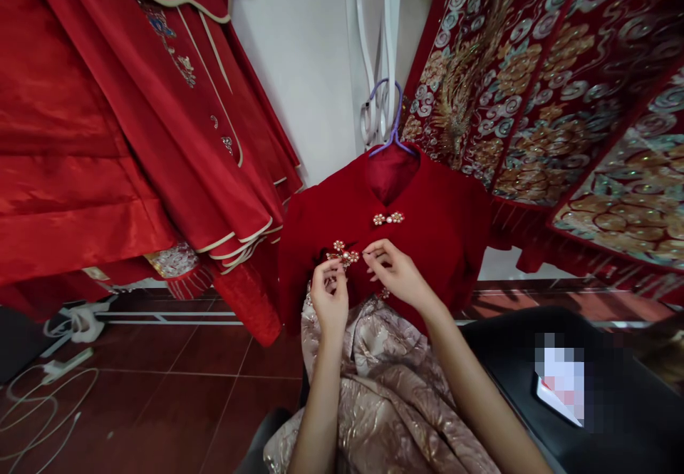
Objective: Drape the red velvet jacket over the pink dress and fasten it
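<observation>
A red jacket [327, 210] with a V-shaped neck hangs on a purple hanger [396, 128] in front of me. A beaded flower fastener [389, 218] sits below its neckline. Lower down, my left hand [328, 296] pinches the edge of a second beaded flower ornament [350, 256] with gold petals and pearl-like centres. My right hand [395, 272] is just to the right of that ornament, thumb and forefinger pressed together; whatever is between them is too small to make out. Shiny pinkish-beige brocade fabric [390, 381] lies beneath my forearms.
Red garments with pale piping [214, 103] hang at the left. Heavily embroidered red garments [534, 96] hang at the right. A black seat [496, 346] at the lower right bears a partly pixelated white item [558, 399]. White cables [50, 417] and a power strip [67, 366] lie on the tiled floor.
</observation>
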`<state>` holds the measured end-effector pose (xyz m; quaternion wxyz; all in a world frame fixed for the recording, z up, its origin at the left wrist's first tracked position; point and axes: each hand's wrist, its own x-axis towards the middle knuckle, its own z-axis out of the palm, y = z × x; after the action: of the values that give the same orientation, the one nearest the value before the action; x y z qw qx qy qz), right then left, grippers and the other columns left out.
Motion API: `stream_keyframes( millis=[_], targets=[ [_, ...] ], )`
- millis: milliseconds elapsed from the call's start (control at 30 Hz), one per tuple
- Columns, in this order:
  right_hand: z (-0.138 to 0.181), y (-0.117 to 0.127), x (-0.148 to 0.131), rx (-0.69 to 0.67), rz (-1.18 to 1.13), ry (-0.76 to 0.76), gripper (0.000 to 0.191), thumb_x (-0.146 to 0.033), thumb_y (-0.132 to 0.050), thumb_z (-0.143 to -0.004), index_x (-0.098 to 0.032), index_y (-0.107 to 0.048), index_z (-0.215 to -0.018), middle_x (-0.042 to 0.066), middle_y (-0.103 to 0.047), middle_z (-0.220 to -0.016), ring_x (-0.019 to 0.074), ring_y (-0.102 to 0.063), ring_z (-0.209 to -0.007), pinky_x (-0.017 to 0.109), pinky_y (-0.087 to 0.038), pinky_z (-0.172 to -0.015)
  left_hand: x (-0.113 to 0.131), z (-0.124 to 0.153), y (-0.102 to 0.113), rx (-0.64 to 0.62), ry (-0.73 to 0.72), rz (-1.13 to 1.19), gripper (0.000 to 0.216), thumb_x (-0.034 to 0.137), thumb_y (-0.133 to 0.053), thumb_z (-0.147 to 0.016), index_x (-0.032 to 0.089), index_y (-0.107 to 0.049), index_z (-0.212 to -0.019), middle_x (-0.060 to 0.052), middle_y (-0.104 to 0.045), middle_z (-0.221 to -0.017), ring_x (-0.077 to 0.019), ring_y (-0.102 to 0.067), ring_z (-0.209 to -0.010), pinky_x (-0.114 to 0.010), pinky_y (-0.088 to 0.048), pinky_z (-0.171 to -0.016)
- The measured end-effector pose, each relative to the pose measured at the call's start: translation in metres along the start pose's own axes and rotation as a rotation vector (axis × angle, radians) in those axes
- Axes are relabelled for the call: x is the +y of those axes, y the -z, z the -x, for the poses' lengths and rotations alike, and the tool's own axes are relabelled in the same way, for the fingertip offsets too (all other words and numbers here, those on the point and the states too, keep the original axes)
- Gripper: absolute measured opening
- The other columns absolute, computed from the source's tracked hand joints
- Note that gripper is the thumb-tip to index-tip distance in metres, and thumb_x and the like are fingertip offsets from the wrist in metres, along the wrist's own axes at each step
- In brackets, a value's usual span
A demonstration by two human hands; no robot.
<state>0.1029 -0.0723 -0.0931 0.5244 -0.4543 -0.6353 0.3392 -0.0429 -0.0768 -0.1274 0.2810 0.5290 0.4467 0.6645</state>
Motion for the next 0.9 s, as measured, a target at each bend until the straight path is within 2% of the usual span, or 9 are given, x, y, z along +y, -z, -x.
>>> stream_keyframes(
  millis=[100, 233, 333, 467, 567, 667, 733, 800, 900],
  targets=[
    [0.009, 0.03, 0.005, -0.21, 0.21, -0.099, 0.018, -0.034, -0.053, -0.089, -0.019, -0.063, -0.094, 0.004, -0.067, -0.084, 0.0145, -0.065, -0.071, 0.029, -0.056, -0.067, -0.012, 0.015, 0.004, -0.053, 0.011, -0.139, 0.019, 0.03, -0.055, -0.087, 0.018, -0.066, -0.098, -0.006, -0.066, -0.093, -0.013, -0.061, -0.075, -0.022, -0.051, -0.066],
    [0.015, 0.041, 0.022, -0.319, 0.451, -0.16, 0.017, -0.026, -0.064, -0.081, -0.017, -0.064, -0.095, 0.007, -0.07, -0.089, 0.0174, -0.066, -0.083, 0.031, -0.052, -0.079, -0.023, 0.033, 0.005, -0.065, 0.018, -0.302, 0.036, 0.022, -0.052, -0.086, 0.019, -0.06, -0.121, -0.002, -0.063, -0.082, -0.0121, -0.057, -0.069, -0.023, -0.047, -0.068],
    [0.015, 0.032, 0.035, -0.349, 0.433, -0.1, 0.014, -0.02, -0.066, -0.077, -0.016, -0.062, -0.09, 0.006, -0.068, -0.089, 0.0167, -0.064, -0.084, 0.029, -0.051, -0.079, -0.027, 0.038, 0.004, -0.046, 0.016, -0.381, 0.051, 0.021, -0.051, -0.086, 0.019, -0.048, -0.137, -0.001, -0.061, -0.079, -0.0133, -0.058, -0.072, -0.025, -0.046, -0.074],
    [0.013, 0.021, 0.04, -0.348, 0.369, -0.093, 0.011, -0.013, -0.065, -0.074, -0.017, -0.06, -0.082, 0.003, -0.067, -0.08, 0.0145, -0.063, -0.077, 0.025, -0.05, -0.072, -0.03, 0.037, 0.005, -0.014, 0.015, -0.459, 0.06, 0.023, -0.052, -0.086, 0.017, -0.039, -0.145, -0.001, -0.06, -0.078, -0.0152, -0.058, -0.074, -0.027, -0.044, -0.077],
    [0.013, 0.019, 0.04, -0.32, 0.345, -0.099, 0.016, -0.013, -0.068, -0.071, -0.017, -0.06, -0.084, 0.001, -0.065, -0.077, 0.0136, -0.062, -0.073, 0.023, -0.048, -0.067, -0.03, 0.037, 0.007, 0.003, 0.007, -0.457, 0.061, 0.024, -0.052, -0.086, 0.017, -0.038, -0.146, -0.002, -0.061, -0.08, -0.0158, -0.058, -0.076, -0.027, -0.044, -0.079],
    [0.013, 0.018, 0.042, -0.319, 0.319, -0.12, 0.018, -0.015, -0.069, -0.071, -0.016, -0.062, -0.088, 0.001, -0.065, -0.075, 0.0129, -0.062, -0.07, 0.022, -0.047, -0.065, -0.026, 0.037, 0.009, 0.033, -0.015, -0.393, 0.053, 0.027, -0.051, -0.088, 0.019, -0.046, -0.14, -0.001, -0.061, -0.078, -0.0144, -0.056, -0.07, -0.026, -0.045, -0.075],
    [0.013, 0.018, 0.042, -0.336, 0.325, -0.135, 0.016, -0.015, -0.068, -0.072, -0.016, -0.065, -0.088, 0.001, -0.066, -0.075, 0.013, -0.062, -0.069, 0.023, -0.047, -0.065, -0.024, 0.037, 0.009, -0.004, -0.009, -0.372, 0.045, 0.029, -0.049, -0.09, 0.02, -0.054, -0.133, -0.002, -0.063, -0.078, -0.0138, -0.056, -0.068, -0.025, -0.045, -0.071],
    [0.014, 0.018, 0.041, -0.348, 0.336, -0.139, 0.014, -0.016, -0.068, -0.073, -0.016, -0.068, -0.087, 0.001, -0.068, -0.075, 0.0133, -0.063, -0.071, 0.023, -0.048, -0.067, -0.022, 0.037, 0.007, -0.099, 0.025, -0.388, 0.045, 0.029, -0.049, -0.09, 0.019, -0.054, -0.133, -0.002, -0.064, -0.076, -0.0135, -0.057, -0.065, -0.024, -0.044, -0.068],
    [0.014, 0.02, 0.037, -0.354, 0.319, -0.147, 0.015, -0.016, -0.067, -0.074, -0.016, -0.071, -0.088, 0.002, -0.069, -0.076, 0.0139, -0.065, -0.073, 0.023, -0.048, -0.069, -0.021, 0.041, 0.001, -0.206, 0.085, -0.416, 0.061, 0.026, -0.051, -0.088, 0.015, -0.036, -0.145, 0.003, -0.062, -0.066, -0.0128, -0.054, -0.057, -0.023, -0.041, -0.062]
  ],
)
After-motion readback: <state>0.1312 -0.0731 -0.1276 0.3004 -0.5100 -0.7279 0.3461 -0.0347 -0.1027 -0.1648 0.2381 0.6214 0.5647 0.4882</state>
